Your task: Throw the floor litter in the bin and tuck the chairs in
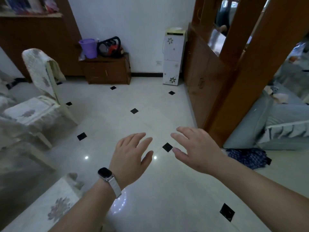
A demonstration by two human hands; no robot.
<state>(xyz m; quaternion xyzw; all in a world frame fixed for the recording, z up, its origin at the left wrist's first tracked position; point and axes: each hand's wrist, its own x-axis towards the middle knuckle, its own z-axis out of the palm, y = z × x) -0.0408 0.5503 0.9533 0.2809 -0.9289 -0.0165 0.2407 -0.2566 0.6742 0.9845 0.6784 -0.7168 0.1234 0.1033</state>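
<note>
we take the chair (41, 91) with the flowered cover as our landmark. its seat runs in under a blurred pale cloth (10, 134) at the left edge, so we cannot tell where the seat ends or what that cloth covers. nearer to us than the chair, a second covered seat (50, 203) is cut off by the bottom edge. above and behind the chair, the things on the shelf (28, 14) are smeared and cropped by the top edge. far right of the chair, a sofa (275, 118) leaves the frame, and the small objects on it are too blurred to name. both forearms exit at the bottom.
</note>
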